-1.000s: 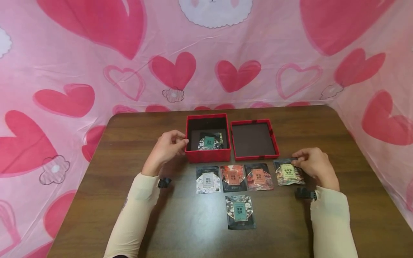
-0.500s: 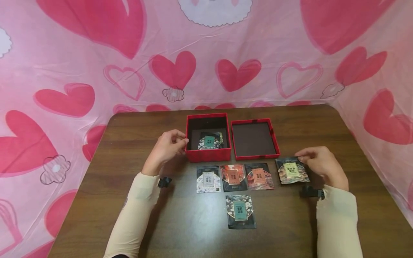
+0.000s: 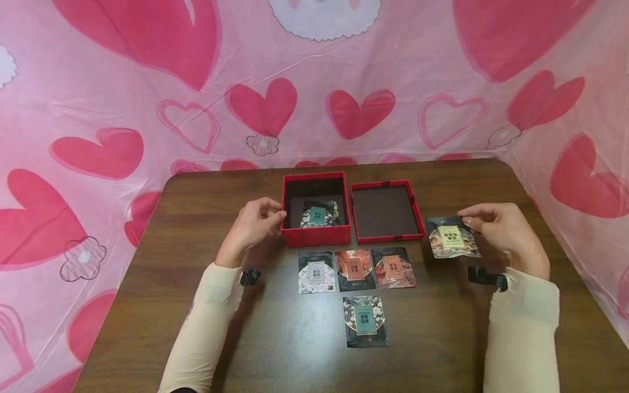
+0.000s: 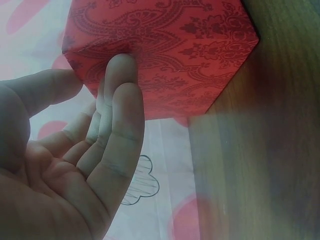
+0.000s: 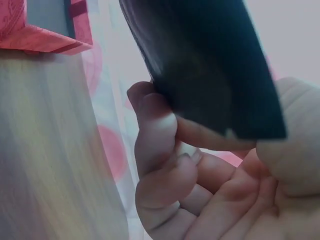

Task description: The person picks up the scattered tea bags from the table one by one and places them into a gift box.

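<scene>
My right hand point(image 3: 506, 232) pinches a dark tea sachet point(image 3: 452, 238) with a yellow-green label by its upper right corner. Raised off the table, its dark reverse point(image 5: 210, 65) faces the right wrist camera. At the left side of an open red box point(image 3: 316, 236), my left hand point(image 3: 255, 222) rests with nearly straight fingertips on the patterned wall point(image 4: 175, 65) and the thumb near its edge. Inside the box lies a teal-labelled sachet point(image 3: 317, 215), partly covering another. Three sachets lie in a row before the box: white point(image 3: 316, 273), red point(image 3: 355, 269) and orange point(image 3: 395, 268).
A red box lid point(image 3: 386, 211), inside up, lies right of the box. Nearer the front is another teal-labelled sachet point(image 3: 366, 321). Everything stands on a brown wooden table point(image 3: 275, 338), backed by a pink heart-patterned cloth point(image 3: 363, 65).
The right hand has moved right, then away from me and up, carrying the yellow-green-labelled sachet out of the row's end. The left hand keeps its place at the box.
</scene>
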The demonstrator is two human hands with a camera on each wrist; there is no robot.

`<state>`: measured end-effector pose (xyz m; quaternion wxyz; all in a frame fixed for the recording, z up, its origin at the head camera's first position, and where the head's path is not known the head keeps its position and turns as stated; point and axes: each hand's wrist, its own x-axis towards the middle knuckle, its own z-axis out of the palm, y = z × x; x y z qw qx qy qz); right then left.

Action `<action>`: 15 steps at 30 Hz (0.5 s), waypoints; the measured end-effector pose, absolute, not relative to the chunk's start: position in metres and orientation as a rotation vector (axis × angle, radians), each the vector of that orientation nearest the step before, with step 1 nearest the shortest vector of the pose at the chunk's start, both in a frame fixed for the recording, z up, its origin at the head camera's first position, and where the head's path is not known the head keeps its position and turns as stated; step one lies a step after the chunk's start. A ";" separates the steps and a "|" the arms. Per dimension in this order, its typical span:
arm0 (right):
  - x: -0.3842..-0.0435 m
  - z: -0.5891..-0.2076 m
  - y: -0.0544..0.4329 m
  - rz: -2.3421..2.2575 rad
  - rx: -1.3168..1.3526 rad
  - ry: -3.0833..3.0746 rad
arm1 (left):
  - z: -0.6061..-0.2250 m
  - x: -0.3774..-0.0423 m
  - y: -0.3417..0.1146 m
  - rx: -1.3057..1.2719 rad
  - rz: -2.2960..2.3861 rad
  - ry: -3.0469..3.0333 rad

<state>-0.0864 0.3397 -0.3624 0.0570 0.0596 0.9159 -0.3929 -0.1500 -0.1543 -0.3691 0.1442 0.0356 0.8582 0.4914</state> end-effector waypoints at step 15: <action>-0.098 -0.351 0.314 -1.330 0.182 2.804 | -0.371 -0.151 -0.155 0.125 1.428 2.474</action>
